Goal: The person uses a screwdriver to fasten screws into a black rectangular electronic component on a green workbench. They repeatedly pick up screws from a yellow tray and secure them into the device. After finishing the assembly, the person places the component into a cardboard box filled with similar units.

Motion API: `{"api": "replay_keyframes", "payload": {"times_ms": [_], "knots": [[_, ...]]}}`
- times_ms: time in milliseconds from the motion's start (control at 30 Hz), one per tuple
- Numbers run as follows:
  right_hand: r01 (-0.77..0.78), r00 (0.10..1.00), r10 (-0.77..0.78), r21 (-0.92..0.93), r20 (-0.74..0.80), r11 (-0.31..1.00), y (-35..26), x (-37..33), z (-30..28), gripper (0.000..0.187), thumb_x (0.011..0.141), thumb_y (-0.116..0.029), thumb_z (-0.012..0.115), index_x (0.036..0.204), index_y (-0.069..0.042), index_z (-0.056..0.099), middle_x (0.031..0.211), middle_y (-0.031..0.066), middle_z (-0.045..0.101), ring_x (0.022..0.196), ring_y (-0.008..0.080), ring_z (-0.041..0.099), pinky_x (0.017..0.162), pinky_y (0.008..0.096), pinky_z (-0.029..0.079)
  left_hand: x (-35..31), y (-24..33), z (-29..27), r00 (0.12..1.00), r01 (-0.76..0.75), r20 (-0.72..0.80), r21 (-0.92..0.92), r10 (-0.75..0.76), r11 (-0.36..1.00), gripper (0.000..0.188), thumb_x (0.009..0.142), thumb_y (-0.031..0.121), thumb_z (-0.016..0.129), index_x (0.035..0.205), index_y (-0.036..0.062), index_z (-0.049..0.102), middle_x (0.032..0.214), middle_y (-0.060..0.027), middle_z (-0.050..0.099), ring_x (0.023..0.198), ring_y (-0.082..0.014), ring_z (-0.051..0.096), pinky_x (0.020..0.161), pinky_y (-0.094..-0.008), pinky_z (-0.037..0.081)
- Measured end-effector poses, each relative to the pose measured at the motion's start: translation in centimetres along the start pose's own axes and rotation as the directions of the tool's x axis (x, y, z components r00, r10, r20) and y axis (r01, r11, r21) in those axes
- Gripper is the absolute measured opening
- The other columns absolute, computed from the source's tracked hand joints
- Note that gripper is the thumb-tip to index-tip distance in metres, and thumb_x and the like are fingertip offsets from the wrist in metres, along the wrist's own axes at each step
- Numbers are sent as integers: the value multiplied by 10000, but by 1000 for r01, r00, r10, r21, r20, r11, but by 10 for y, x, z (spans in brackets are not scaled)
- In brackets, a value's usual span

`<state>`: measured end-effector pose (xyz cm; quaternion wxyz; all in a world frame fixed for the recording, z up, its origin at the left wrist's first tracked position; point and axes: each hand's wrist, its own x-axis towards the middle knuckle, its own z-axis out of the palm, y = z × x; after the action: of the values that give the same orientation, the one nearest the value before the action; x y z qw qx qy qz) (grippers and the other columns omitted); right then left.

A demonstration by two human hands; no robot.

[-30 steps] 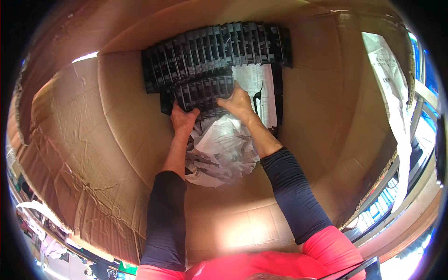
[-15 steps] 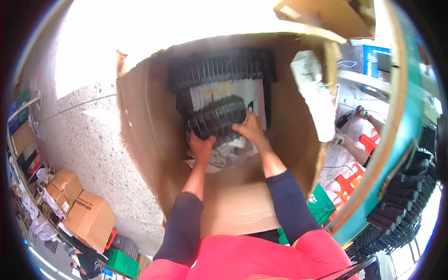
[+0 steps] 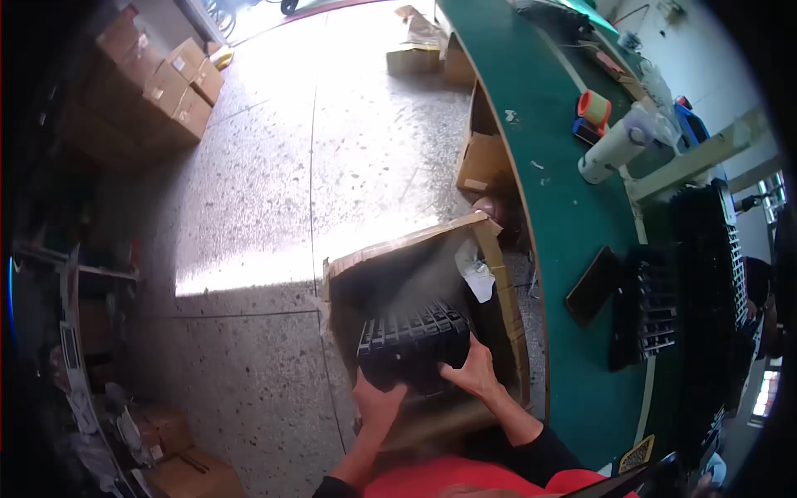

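Note:
Both hands grip a row of black ribbed plastic parts (image 3: 415, 336), pressed together like a block. My left hand (image 3: 379, 404) is closed on its near left end, thumb along the near side. At the near right end my right hand (image 3: 473, 371) holds on with its thumb on the near side. The block is over the mouth of an open, tall cardboard box (image 3: 508, 319). White crumpled wrapping (image 3: 475, 274) hangs inside the box's right wall. The block and my arms hide most of the box's inside, which is dark.
A green workbench (image 3: 573, 207) runs along the right, close to the box. It carries a dark flat slab (image 3: 593, 285), a white roll (image 3: 616, 148) and more black ribbed parts (image 3: 656, 307). Cartons (image 3: 178, 87) are stacked far left; another carton (image 3: 195, 475) stands near left.
The view has swung, showing more floor and the bench. The black block, in both hands throughout, now sits nearer to me and larger in view, apparently raised from deeper in the box.

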<state>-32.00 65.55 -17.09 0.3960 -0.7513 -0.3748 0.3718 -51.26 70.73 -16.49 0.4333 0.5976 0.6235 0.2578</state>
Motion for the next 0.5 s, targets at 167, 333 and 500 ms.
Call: {"api": "replay_keyframes", "payload": {"times_ms": [167,333,500], "knots": [[222,958,-204,72,-204,972,-63,-28,-66,639,674,-181,783,1240,-13,538,1116,177,655,1043,286,658,898,394,511,-6,96,-20,959,-272,68,-35,274,962,579,639,70,767,1168,-37,557,985,-154,686,901,-249,685,797,-359,533],[222,879,-180,46,-441,974,-84,-89,-130,673,671,-205,793,1242,9,510,1058,193,646,1013,295,651,879,375,512,-39,173,-10,872,-441,198,-75,447,894,599,603,49,774,1153,-58,562,985,-157,673,884,-266,689,784,-357,533],[184,788,-84,103,-610,977,-73,-172,-191,613,685,-130,780,1218,21,517,1054,135,641,974,207,636,844,343,515,-82,238,30,601,-664,477,-148,641,733,630,600,71,780,1174,-63,559,1031,-176,666,911,-292,690,804,-353,534]]}}
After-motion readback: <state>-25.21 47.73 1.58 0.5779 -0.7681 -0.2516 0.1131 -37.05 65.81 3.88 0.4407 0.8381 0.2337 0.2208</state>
